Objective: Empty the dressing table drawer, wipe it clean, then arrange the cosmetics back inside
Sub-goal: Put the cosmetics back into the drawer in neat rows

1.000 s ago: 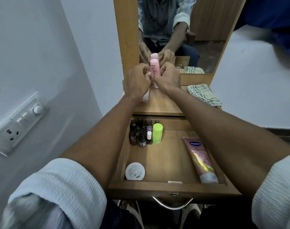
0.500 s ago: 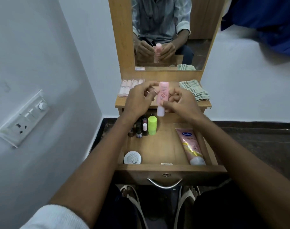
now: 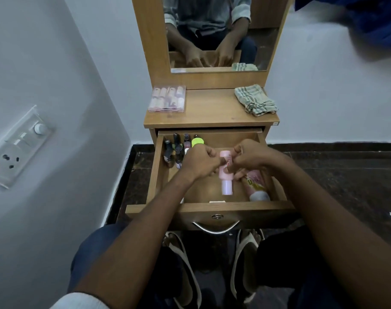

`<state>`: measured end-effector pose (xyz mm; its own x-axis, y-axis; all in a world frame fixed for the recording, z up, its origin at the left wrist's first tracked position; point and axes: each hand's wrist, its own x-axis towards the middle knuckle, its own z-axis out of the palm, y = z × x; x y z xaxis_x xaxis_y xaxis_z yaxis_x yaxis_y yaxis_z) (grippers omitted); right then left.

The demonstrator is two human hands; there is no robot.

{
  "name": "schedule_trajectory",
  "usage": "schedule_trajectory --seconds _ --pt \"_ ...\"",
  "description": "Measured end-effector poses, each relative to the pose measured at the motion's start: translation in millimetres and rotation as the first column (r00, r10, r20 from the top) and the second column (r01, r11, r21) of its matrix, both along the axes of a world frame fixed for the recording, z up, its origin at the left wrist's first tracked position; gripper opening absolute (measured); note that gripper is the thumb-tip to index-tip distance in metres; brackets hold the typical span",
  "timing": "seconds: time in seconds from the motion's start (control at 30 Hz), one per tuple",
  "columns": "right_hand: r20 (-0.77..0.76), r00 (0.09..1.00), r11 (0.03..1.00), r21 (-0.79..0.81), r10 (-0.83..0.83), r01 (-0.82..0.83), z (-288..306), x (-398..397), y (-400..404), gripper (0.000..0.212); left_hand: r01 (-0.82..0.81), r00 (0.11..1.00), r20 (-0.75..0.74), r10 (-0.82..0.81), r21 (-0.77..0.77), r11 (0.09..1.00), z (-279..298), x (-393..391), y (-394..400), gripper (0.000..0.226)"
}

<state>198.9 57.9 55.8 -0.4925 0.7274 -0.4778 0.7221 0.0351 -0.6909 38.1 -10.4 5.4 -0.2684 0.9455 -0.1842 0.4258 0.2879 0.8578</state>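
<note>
The wooden drawer stands pulled out under the dressing table top. Over its middle, my left hand and my right hand both grip a pink bottle, cap end pointing towards me. Several dark nail polish bottles and a green-capped bottle stand in the drawer's back left corner. A pink Vaseline tube lies along the right side, partly under my right hand. The white round jar at the front left is hidden by my left arm.
On the table top sit a clear case of small pink items at the left and a folded checked cloth at the right. A mirror rises behind. A switch panel is on the left wall.
Both hands have brought the pink bottle down from in front of the mirror, past the table top, into the open drawer. The bottle has turned so its cap points towards me.
</note>
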Motion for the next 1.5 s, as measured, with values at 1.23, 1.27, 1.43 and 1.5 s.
schedule_trajectory --seconds 1.23,1.27,1.43,1.5 --pt "0.301 0.952 0.901 0.399 0.048 -0.172 -10 -18 7 0.012 0.165 0.986 0.02 -0.168 -0.328 0.93 6 34 -13 0.03" --pt "0.301 0.953 0.896 0.411 0.041 -0.169 -10 -20 5 0.011 0.162 0.986 0.009 -0.168 -0.321 0.933 7 32 -14 0.024" --pt "0.287 0.958 0.865 0.485 -0.017 -0.129 -10 -28 2 0.004 0.113 0.95 -0.257 -0.177 -0.245 0.963 17 19 -8 0.011" --pt "0.281 0.959 0.851 0.51 -0.032 -0.121 -9 -31 1 0.002 0.076 0.929 -0.343 -0.135 -0.181 0.981 27 6 -7 0.011"
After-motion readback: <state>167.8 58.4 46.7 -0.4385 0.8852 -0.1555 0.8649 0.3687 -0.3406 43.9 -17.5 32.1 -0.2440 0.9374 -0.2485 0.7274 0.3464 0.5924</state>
